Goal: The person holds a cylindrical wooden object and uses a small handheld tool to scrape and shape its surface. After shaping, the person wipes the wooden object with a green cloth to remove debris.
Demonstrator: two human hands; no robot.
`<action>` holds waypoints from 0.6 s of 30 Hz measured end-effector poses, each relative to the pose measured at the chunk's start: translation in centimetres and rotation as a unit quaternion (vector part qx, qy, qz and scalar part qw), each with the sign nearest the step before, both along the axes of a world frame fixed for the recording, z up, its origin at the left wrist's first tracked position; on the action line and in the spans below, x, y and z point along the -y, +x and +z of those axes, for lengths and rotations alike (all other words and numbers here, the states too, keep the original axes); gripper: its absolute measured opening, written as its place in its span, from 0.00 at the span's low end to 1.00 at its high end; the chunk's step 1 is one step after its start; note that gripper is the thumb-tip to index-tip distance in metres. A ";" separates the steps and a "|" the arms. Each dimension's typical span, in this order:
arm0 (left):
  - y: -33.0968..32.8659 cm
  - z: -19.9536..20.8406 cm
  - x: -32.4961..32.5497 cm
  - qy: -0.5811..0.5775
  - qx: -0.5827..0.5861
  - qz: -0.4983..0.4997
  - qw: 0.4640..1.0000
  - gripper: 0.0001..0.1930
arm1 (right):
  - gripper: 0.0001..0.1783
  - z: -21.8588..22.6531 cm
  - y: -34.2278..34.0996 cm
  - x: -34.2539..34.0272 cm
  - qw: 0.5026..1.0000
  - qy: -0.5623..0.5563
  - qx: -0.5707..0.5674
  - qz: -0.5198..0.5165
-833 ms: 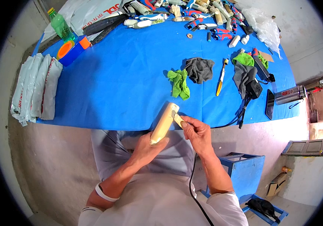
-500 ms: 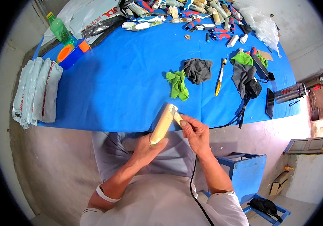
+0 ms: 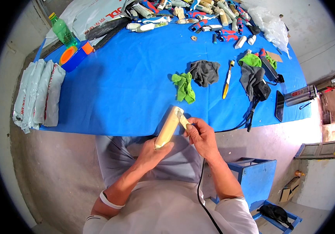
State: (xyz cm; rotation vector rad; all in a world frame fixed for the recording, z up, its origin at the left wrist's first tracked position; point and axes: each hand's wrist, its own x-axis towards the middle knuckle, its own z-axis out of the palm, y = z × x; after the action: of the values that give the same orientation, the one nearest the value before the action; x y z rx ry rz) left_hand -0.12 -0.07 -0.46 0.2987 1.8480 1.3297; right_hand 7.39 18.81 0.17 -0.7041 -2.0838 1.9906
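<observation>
White packages [image 3: 51,95] lie near left on the blue-covered table [image 3: 132,85], a green bottle [image 3: 62,31] beyond them, a heap of casings [image 3: 228,38] at the far side. A green rag [image 3: 183,89] and a grey rag [image 3: 205,73] lie mid-table; a toothbrush [image 3: 227,81] and a black phone [image 3: 279,107], farther right.

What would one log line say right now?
left hand: holds cream cylinder; right hand: pinches small cream piece at cylinder's upper end; blue table: toothbrush, green cloth

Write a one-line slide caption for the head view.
Left hand gripping a long cream-coloured body, right hand holding a small cream piece at its far end, at a blue-covered table.
</observation>
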 end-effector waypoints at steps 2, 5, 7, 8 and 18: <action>0.0 -0.1 0.1 0.000 -0.004 0.000 1.000 0.18 | 0.11 -0.1 -0.1 -0.2 0.999 -0.017 0.032 0.005; 0.1 -0.2 0.1 -0.007 -0.014 0.001 1.000 0.18 | 0.11 0.9 -0.5 -0.7 0.996 0.047 0.066 0.029; 0.3 -0.2 0.0 -0.011 -0.024 0.005 1.000 0.18 | 0.11 0.3 -0.8 -0.6 0.998 0.049 0.041 0.026; 0.2 -0.1 0.0 -0.012 -0.023 0.002 1.000 0.18 | 0.11 0.1 -1.0 -0.6 0.998 0.051 0.028 0.024; 0.1 0.0 0.1 -0.014 -0.028 -0.015 0.999 0.18 | 0.15 -0.4 -0.7 0.5 0.997 0.078 -0.001 -0.023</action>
State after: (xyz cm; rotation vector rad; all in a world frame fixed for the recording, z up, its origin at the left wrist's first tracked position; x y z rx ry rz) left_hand -0.04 -0.17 -0.51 0.3510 1.9003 1.2872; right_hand 6.74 18.35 -0.23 -0.7131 -2.1732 1.7802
